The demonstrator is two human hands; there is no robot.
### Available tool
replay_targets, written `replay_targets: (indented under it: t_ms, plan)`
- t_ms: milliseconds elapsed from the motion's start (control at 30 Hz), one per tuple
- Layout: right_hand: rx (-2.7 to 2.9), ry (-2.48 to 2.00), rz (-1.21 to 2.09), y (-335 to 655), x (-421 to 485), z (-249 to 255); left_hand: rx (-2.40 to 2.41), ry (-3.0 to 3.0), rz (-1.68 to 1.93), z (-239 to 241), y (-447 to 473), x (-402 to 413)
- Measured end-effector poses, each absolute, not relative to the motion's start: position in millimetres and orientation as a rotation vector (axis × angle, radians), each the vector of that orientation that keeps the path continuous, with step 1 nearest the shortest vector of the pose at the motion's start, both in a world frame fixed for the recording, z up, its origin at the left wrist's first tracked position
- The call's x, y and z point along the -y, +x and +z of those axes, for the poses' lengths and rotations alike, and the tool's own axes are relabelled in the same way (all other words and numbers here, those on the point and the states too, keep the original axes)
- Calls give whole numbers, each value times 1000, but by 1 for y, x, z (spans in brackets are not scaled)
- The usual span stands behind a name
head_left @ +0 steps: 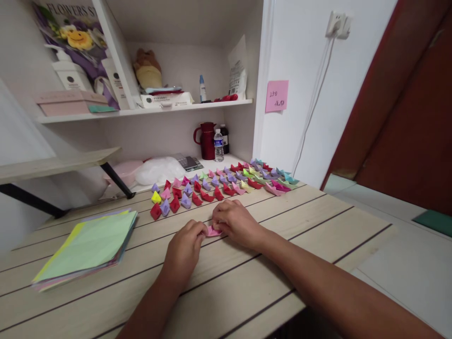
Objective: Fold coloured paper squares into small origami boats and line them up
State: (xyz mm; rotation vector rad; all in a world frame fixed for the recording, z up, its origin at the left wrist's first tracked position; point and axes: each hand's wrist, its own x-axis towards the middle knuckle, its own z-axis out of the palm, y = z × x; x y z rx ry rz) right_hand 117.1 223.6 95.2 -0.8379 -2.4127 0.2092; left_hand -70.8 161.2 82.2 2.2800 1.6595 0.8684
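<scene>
Between my two hands, just above or on the striped wooden table (268, 287), is a small pink folded paper (213, 231). The fingers of my left hand (186, 245) pinch its left end. My right hand (237, 221) is closed on its right side, its curled fingers covering part of the paper. Beyond my hands stand rows of small folded paper boats (207, 196) in red, purple, pink, green, yellow and blue. To the left lies a stack of coloured paper sheets (88, 245), light green on top.
A small raised shelf (63, 162) with black legs stands at the back left. Behind the boats are a red jug (207, 141), a water bottle (219, 147) and a white plastic bag (160, 170). The table's right edge borders the tiled floor (406, 263).
</scene>
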Motion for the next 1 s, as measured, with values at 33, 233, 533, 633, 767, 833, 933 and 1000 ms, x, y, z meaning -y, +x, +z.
replay_targets:
  t_ms: [33,233,533,633,767,833,933,1000]
  plan:
    - [2417,-836,211,117,-223,95,-1670,2300,837,83,-70,-160]
    - [2423,-835,238,115,-224,93,-1737,2364,701,86,-67,-157]
    - [2279,-885,441,117,-229,93,-1835,2331,627,87,-65,-159]
    - [2151,-962,515,125,-239,96,-1888,2310,613,87,-66,-159]
    - [1994,-1143,576,137,-253,96,-1956,2302,590,88,-66,-158]
    - [1969,-1207,625,139,-257,92,-1980,2314,571,89,-65,-157]
    - [2001,-1251,726,137,-255,85,-1991,2355,527,90,-63,-156]
    - [2038,-1261,784,133,-252,81,-1989,2391,495,91,-61,-155]
